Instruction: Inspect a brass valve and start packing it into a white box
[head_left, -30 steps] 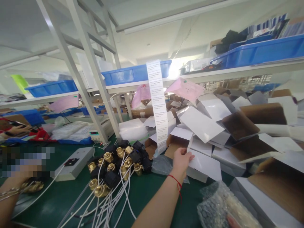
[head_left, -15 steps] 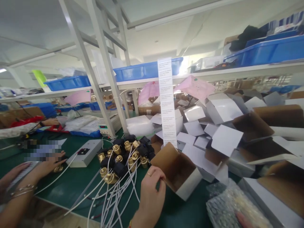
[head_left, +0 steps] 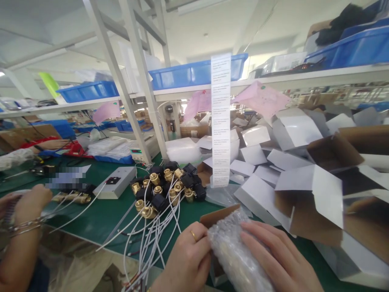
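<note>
My left hand (head_left: 188, 253), a ring on one finger, is closed on the near left side of a small cardboard box (head_left: 219, 215) with a brown inside. In my right hand (head_left: 279, 253) is a bubble-wrapped package (head_left: 235, 247), held over the box's opening and hiding most of it. The package's contents show only as a blurred yellowish shape. To the left of my hands lies a heap of brass valves with black housings (head_left: 159, 198). Their white cables (head_left: 158, 239) trail toward the table's front edge.
Open white boxes (head_left: 306, 194) crowd the right side. A printed label strip (head_left: 221, 121) hangs from the shelf, which carries blue bins (head_left: 185, 75). A grey control box (head_left: 115, 182) sits left of the valves. At far left, a co-worker's hands (head_left: 30, 207) hold something indistinct.
My right hand has brought the bubble-wrapped package from the lower right to the box. The box has come nearer and lower with my left hand. The co-worker's hands have drawn back left.
</note>
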Tool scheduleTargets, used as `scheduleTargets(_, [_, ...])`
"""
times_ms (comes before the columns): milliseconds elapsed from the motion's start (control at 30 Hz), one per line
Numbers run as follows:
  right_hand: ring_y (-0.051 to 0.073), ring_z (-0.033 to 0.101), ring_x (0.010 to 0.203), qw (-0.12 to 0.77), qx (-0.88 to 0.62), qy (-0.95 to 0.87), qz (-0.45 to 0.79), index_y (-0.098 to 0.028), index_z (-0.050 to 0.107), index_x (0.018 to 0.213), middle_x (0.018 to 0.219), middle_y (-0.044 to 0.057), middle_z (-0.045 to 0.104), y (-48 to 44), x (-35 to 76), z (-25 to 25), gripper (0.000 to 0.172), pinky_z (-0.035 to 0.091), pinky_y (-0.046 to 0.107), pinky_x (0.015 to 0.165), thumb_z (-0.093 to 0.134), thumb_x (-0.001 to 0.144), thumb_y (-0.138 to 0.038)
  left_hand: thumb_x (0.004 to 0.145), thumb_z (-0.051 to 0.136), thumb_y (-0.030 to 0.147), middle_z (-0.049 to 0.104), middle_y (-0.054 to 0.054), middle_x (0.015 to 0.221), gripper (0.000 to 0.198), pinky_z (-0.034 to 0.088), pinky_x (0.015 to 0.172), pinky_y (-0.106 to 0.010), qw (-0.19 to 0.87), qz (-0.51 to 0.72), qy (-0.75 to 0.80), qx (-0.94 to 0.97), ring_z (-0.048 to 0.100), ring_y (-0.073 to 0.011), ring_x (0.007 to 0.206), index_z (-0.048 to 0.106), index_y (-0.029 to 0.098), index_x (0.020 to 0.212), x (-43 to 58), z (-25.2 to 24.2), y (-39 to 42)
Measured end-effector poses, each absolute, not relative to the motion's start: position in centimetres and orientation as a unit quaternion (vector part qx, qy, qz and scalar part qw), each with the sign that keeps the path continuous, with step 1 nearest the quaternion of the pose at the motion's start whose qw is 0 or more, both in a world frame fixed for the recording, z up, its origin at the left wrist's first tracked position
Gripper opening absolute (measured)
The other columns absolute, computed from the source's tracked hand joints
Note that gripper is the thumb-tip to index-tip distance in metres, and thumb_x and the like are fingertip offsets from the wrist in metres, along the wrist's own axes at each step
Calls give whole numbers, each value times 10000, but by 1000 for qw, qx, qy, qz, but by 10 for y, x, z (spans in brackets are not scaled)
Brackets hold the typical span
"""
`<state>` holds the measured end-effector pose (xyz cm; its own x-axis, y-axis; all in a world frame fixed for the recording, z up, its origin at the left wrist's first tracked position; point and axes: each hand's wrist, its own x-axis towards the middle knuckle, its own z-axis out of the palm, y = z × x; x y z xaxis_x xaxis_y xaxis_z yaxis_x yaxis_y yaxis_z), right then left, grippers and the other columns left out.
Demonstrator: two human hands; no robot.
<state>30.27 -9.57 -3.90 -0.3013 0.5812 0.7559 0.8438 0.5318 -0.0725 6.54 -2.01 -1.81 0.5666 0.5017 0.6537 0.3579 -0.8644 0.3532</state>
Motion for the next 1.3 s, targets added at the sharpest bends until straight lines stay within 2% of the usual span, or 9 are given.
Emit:
scheduleTargets(233, [289,683,849,218,-491,-838,-97,-233,722,1010,1006,59,753,-66,267,3,434,587,442,745,742,577,-251,811,433,-18,639,-25,843,225,454,695,-215,102,389,237,884,576,-125,795,505,195,803,57,-18,-22])
scheduleTargets(433, [258,689,908,262,-460,-826,-194,-206,691,1090,1083,51,733,-68,262,16,557,587,374,762,805,545,-174,798,416,-7,623,-21,838,213,437,695,-214,143,380,253,878,568,-123,798,475,197,777,52,-13,-17])
scheduleTargets(600, [199,698,914,279,-418,-826,-257,-174,740,985,991,26,767,-69,256,-7,164,549,317,874,650,902,-283,802,428,1,600,-6,824,205,419,689,-205,172,361,265,878,559,-114,788,462,195,746,48,-8,-12])
scheduleTargets(767, [242,716,880,270,-409,-819,-299,-74,774,895,924,127,777,-67,247,-28,513,570,316,879,579,949,-545,806,415,-7,603,-10,812,222,434,686,-208,165,367,257,878,570,-122,789,491,198,763,47,-4,-12])
scheduleTargets(900, [220,690,733,244,-422,-845,-222,-160,728,828,816,52,739,-68,255,-10,113,594,316,714,694,864,-261,793,396,-13,602,-17,814,234,436,671,-214,165,373,262,875,571,-131,786,487,201,770,43,-6,-13])
scheduleTargets(967, [177,663,696,221,-442,-860,-128,-208,656,782,780,11,675,-70,263,4,172,568,268,628,580,866,-78,782,391,-19,599,-19,828,237,437,675,-216,177,367,266,874,572,-132,799,479,200,772,41,-7,-13])
scheduleTargets(1133, [133,672,818,316,-474,-821,-42,-235,597,957,924,22,645,-69,277,23,217,569,215,715,398,1013,-169,830,397,2,610,-28,862,218,447,712,-256,142,359,275,881,559,-147,824,484,193,774,41,3,-19])
scheduleTargets(1233, [177,694,899,354,-539,-763,-43,-256,605,1078,995,32,672,-63,291,18,143,606,277,773,485,1009,-290,848,431,26,668,-45,961,216,469,804,-315,55,363,254,895,574,-175,897,560,187,912,49,11,-23])
scheduleTargets(1300, [221,715,965,328,-571,-752,33,-236,596,1186,1087,60,705,-60,305,8,303,631,317,806,667,915,-351,873,506,103,702,-54,1063,189,472,881,-341,3,347,205,915,602,-194,993,585,174,1029,62,10,-23])
